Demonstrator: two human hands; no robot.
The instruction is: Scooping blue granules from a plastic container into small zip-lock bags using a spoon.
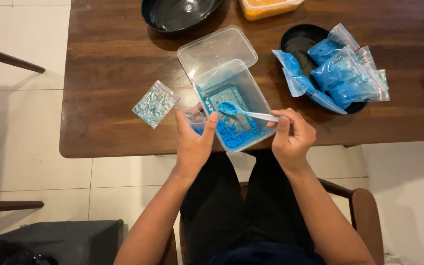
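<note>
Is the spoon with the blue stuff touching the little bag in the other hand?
Cannot tell. In the head view the spoon in the right hand hovers close to the small clear bag held by the left hand, but the left thumb hides whether they meet.

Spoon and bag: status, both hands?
Right hand holds spoon loaded with blue granules over clear tub. Left hand holds small clear bag at tub's edge. Nothing between them.
</note>
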